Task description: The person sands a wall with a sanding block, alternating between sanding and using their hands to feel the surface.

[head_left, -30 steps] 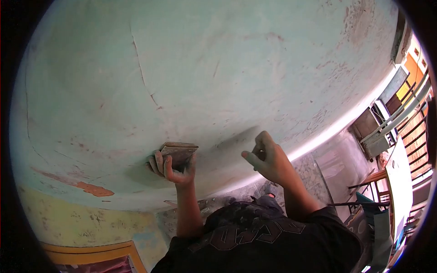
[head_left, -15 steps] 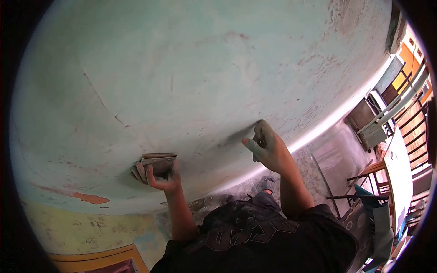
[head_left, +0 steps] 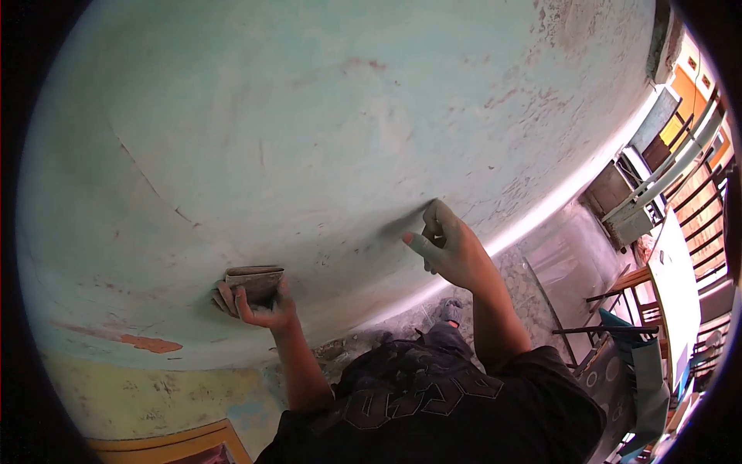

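Fingers and thumb of my left hand (head_left: 263,311) are closed around a folded piece of sandpaper (head_left: 255,280), greyish brown with its folded edge uppermost. The sandpaper is at the pale green wall (head_left: 325,155), low on the left. Farther right, my right hand (head_left: 450,246) is loosely curled, dusty on its fingers, with the thumb apart from them. Its bent forefinger appears to touch the wall, casting a dark shadow there. Nothing shows in that hand. Scuffs, a long thin crack and a bare orange patch (head_left: 151,343) mark the wall.
A yellowish wall band and an orange-yellow frame (head_left: 174,442) are at lower left. Dusty floor (head_left: 514,286) lies below me. To the right stand a long white table (head_left: 676,286), chairs, a dark speaker-like box (head_left: 607,379), pipes (head_left: 684,166) and a barred railing.
My left hand with the sandpaper has shifted slightly left in view. My right hand has moved slightly left and up. The wall markings have shifted left too as the view turned.
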A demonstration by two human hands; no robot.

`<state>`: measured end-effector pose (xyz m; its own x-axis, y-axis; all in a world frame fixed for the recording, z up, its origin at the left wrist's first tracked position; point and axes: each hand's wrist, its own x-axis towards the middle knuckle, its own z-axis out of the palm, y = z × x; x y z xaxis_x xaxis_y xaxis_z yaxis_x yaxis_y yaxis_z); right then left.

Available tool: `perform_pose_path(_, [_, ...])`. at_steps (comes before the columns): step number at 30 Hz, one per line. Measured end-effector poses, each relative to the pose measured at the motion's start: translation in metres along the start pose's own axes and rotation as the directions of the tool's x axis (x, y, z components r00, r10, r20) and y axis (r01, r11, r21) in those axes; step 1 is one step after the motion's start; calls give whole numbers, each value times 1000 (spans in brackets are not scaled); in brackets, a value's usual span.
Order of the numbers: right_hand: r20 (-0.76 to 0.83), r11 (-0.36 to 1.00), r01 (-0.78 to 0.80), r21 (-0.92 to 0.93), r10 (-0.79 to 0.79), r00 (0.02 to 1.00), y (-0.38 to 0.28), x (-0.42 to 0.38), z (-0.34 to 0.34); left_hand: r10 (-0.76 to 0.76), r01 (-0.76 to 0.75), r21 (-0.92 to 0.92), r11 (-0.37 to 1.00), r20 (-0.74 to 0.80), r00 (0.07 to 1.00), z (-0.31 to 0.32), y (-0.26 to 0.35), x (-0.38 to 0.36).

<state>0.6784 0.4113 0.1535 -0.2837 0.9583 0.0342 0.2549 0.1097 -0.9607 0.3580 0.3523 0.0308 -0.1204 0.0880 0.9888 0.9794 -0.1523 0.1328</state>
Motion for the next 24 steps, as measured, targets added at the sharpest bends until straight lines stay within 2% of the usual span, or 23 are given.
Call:
perform_pose_path(4, [3, 999, 5, 45, -6, 1000, 4, -4, 5, 66, -68, 67, 995, 23, 998, -2, 13, 18])
perform_pose_path(6, [-44, 993, 90, -79, -94, 995, 7, -9, 4, 59, -60, 40, 997, 24, 998, -2, 13, 19])
perform_pose_path(7, [-42, 993, 92, -79, -96, 995, 7, -10, 2, 59, -60, 42, 997, 23, 998, -2, 10, 15])
perform_pose_path(9, [-42, 953, 301, -22, -302, 952, 8, -14, -1, 3, -4, 26, 1000, 34, 999, -2, 4, 4])
perform_pose_path(13, [18, 931, 359, -65, -359, 933, 15, -3, 1, -31, 31, 1, 1000, 47, 998, -4, 1, -1])
perform_pose_path(15, [42, 912, 405, -61, -403, 914, 12, -5, 2, 39, -41, 39, 998, 45, 998, -4, 2, 4])
perform_pose_path(19, [58, 920, 361, -154, -357, 932, 8, -5, 5, 63, -65, 41, 997, 60, 996, -5, 18, 23])
perform_pose_path(22, [35, 933, 323, -159, -322, 946, 2, -6, 5, 88, -89, 18, 996, 42, 995, 0, 15, 25])
perform_pose_path(24, [1, 930, 283, -234, -290, 957, -4, -4, 6, 67, -67, 9, 998, 26, 997, 0, 13, 19])
